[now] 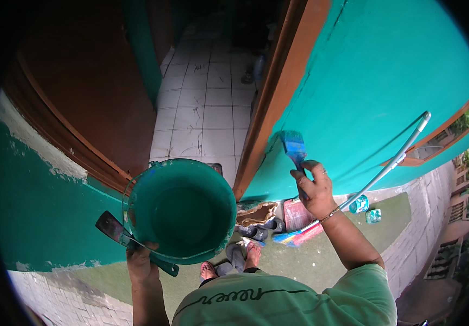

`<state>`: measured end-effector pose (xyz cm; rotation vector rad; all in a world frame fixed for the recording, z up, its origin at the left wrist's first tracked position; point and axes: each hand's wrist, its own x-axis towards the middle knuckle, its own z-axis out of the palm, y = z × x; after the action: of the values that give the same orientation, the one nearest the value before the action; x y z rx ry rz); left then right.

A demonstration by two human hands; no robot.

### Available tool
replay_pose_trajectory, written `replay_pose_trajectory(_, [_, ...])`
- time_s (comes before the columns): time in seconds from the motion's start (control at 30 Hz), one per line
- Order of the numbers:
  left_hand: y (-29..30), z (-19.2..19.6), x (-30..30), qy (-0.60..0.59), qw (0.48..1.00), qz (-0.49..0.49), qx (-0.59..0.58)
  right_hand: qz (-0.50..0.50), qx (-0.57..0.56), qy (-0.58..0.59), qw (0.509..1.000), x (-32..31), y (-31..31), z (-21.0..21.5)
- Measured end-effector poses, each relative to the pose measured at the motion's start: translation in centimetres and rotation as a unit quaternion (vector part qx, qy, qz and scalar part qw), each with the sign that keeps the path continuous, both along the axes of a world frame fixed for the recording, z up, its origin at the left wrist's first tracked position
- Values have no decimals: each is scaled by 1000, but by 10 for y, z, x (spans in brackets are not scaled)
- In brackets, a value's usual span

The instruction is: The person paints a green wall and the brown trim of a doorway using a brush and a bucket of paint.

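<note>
My left hand, closed at the lower left of a green bucket, holds it up by the rim. A scraper-like tool with a dark flat blade, thin shank and green handle is in the same hand, lying across the bucket's side. Deep inside the bucket it is dark green; I cannot tell how much paint is there. My right hand grips a paintbrush by its handle. Its blue-smeared bristle end meets the turquoise wall, close to the brown door frame.
A broom with coloured bristles leans against the wall beside my right arm. Below stand a reddish dustpan, a brown sack, dark shoes and paint-smeared containers. Through the doorway lies a white tiled floor.
</note>
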<state>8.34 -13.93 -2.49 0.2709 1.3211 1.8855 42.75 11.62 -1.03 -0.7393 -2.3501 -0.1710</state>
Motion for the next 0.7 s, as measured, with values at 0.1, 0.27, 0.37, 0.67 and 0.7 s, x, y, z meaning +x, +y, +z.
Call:
replay_pose_trajectory(0.1, [-4,-6,0,2,1000,0,-8,-3,76,48,996,-2,-1,24])
replay_pose_trajectory(0.27, [-4,-4,5,5,1000,-6,-6,-8,79,13,997,-9,5,-9])
replay_pose_trajectory(0.37, [-8,-4,3,-6,1000,-14,-15,-3,50,-52,997,-2,1,-56])
replay_pose_trajectory(0.67, [-12,-5,7,11,999,-2,-32,20,-78,-85,993,0,-9,-68])
replay_pose_trajectory(0.7, [-11,-5,8,11,1000,1,-27,26,-72,-87,993,-2,-5,-58])
